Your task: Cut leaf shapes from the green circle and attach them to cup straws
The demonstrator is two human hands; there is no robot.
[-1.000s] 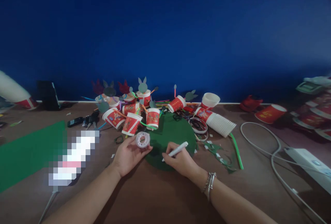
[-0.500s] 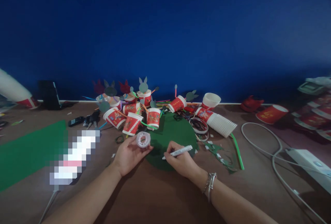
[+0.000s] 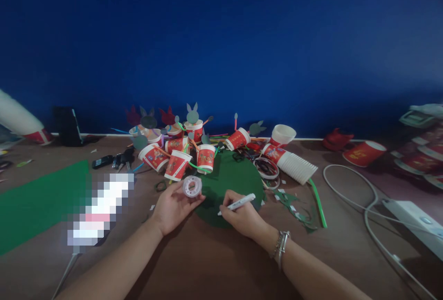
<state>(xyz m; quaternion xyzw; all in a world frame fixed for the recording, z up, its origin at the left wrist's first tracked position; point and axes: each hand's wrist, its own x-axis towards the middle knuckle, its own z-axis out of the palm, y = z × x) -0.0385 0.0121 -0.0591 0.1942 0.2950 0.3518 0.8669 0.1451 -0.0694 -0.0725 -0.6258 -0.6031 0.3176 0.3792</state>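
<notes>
My left hand (image 3: 173, 207) lies palm up on the brown surface and holds a small white tape roll (image 3: 192, 186) at its fingertips. My right hand (image 3: 242, 217) is closed on a white marker pen (image 3: 238, 202), its tip resting on a round dark green paper sheet (image 3: 230, 180). The tape roll sits at the left edge of that green sheet. A silver bracelet (image 3: 281, 244) circles my right wrist.
Several red paper cups (image 3: 176, 165) with paper ears and straws cluster behind the green sheet. A stack of white cups (image 3: 294, 166) lies on its side at the right, beside a green straw (image 3: 316, 201) and paper scraps. White cable (image 3: 360, 198) and power strip (image 3: 415, 219) at right; green sheet (image 3: 34, 203) at left.
The marker's upper end tilted slightly to the right and lower in my right hand. My left hand with the tape roll stays almost still.
</notes>
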